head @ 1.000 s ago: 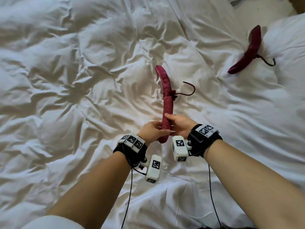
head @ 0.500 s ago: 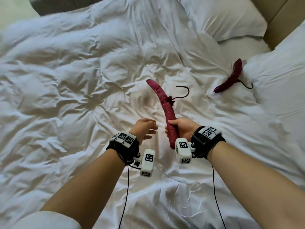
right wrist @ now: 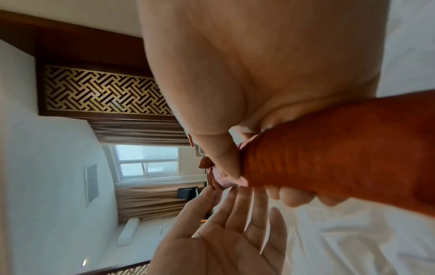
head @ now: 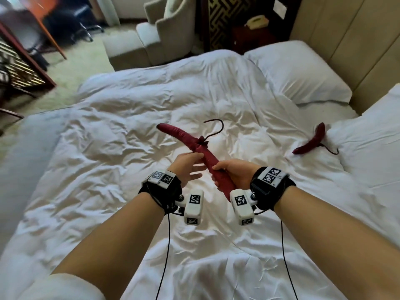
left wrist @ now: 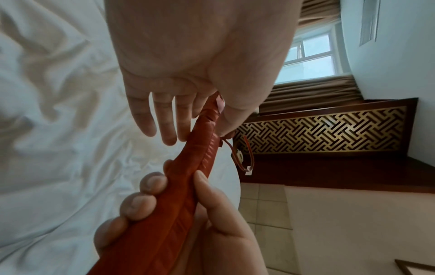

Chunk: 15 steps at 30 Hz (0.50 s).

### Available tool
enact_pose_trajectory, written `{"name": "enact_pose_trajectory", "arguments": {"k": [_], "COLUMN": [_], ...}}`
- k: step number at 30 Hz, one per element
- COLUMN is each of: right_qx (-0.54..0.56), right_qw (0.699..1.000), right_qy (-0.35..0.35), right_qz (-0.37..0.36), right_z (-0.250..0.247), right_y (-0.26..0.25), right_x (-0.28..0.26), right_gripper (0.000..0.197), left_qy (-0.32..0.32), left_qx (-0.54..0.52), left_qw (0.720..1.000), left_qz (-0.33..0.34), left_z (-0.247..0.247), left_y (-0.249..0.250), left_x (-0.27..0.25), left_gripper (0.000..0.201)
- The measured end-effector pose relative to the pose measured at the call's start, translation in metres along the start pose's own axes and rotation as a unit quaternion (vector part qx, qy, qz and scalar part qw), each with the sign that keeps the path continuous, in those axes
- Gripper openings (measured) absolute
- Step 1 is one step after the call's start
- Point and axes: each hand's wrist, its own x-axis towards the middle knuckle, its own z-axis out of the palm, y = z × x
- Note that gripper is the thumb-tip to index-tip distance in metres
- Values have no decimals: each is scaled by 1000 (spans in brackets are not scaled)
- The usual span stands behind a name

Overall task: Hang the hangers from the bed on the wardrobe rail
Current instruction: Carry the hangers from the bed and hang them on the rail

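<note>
A padded dark red hanger [head: 184, 135] is held off the white bed [head: 108, 148], its wire hook [head: 220, 126] pointing away from me. My right hand [head: 233, 172] grips its near arm, fingers and thumb wrapped round it, as the left wrist view shows on the same hanger [left wrist: 195, 167]. My left hand [head: 188, 165] is beside the middle of the hanger with straight fingers, thumb and index touching it near the bow. The right wrist view shows this left hand [right wrist: 219, 241] spread flat under the hanger [right wrist: 329, 148]. A second red hanger [head: 311, 141] lies on the bed at the right.
Two white pillows [head: 298, 72] [head: 368, 152] lie against a beige headboard [head: 346, 50] at the right. Beyond the bed stand a beige armchair [head: 164, 33] and a dark nightstand with a telephone [head: 257, 21]. Carpeted floor [head: 71, 68] runs along the bed's left side.
The hanger has come up off the bed in my right hand and tilted left. My left hand, which had let go, now touches it near the middle. The view has risen.
</note>
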Motion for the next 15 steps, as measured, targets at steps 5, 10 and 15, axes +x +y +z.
{"name": "enact_pose_trajectory", "arguments": {"k": [5, 10, 15], "right_qx": [-88, -114, -143], "right_qw": [995, 990, 983], "right_qy": [-11, -12, -40], "right_qz": [-49, -83, -105], "right_z": [71, 122, 201], "right_y": [-5, -1, 11], "right_x": [-22, -34, -53], "right_gripper": [5, 13, 14], "left_qy": [4, 27, 61], "left_qx": [-41, -48, -76], "left_qw": [999, 997, 991], "left_qz": [33, 56, 89], "left_z": [-50, -85, -147], "left_y": [6, 8, -1], "left_x": [-53, -93, -153], "left_gripper": [17, 14, 22]}}
